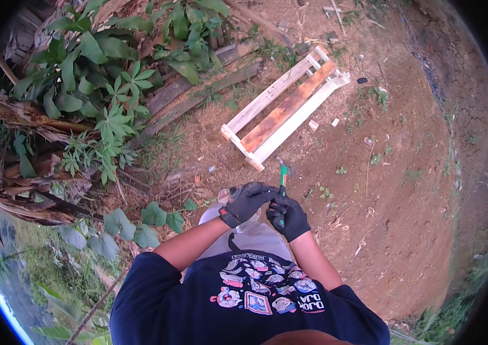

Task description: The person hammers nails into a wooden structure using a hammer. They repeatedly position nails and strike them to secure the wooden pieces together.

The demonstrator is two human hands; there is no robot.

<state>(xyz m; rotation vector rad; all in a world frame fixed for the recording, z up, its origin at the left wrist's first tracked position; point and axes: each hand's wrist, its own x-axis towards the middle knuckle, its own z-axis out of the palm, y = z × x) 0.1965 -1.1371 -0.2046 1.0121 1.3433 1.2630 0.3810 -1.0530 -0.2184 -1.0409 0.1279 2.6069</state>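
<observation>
One hammer (pixel 283 176) was gripped by the right hand (pixel 289 219), fingers closed; the left hand (pixel 251 200) was curled, contents indeterminable. One wooden frame (pixel 290 107) was laid on soil (pixel 382 224) ahead, slats (pixel 298 119) already fitted, gaps unfilled.

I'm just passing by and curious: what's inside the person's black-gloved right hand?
The black-gloved right hand grips a green-handled hammer; its head and upper handle show beyond the grip. The palm and the gripped part are covered.

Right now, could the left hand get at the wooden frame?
Probably yes, leaning forward: nothing seems to block the left hand from the wooden frame; the hammer is further right.
</observation>
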